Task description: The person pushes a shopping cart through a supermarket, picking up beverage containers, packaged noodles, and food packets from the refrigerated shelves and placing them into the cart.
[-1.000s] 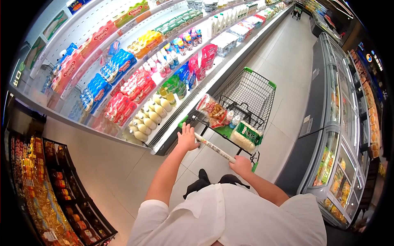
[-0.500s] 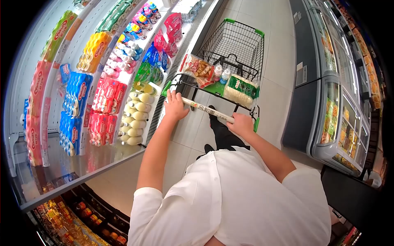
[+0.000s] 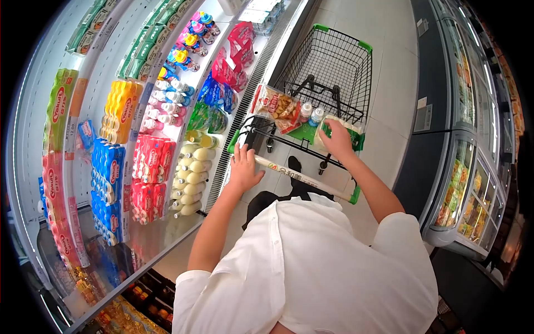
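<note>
My left hand is wrapped over the left end of the shopping cart's pale handle. My right hand is off the handle, over the green and white pack of noodles on the cart's green child-seat flap. Its fingers are apart and slightly bent; whether they touch the pack is not clear. Left of the pack stand two small bottles with white caps. Beside them lies a clear and red bag of brown food. The black wire basket is in front.
On the left, a chilled shelf holds blue bottle packs, red bottle packs, and cream-coloured bottles. Its metal front edge runs close to my left arm. Glass-fronted freezers line the right side of the tiled aisle.
My right hand has let go of the handle and moved forward over the noodle pack. My left hand stays on the handle. The view has shifted, with shelf and cart lower and farther right.
</note>
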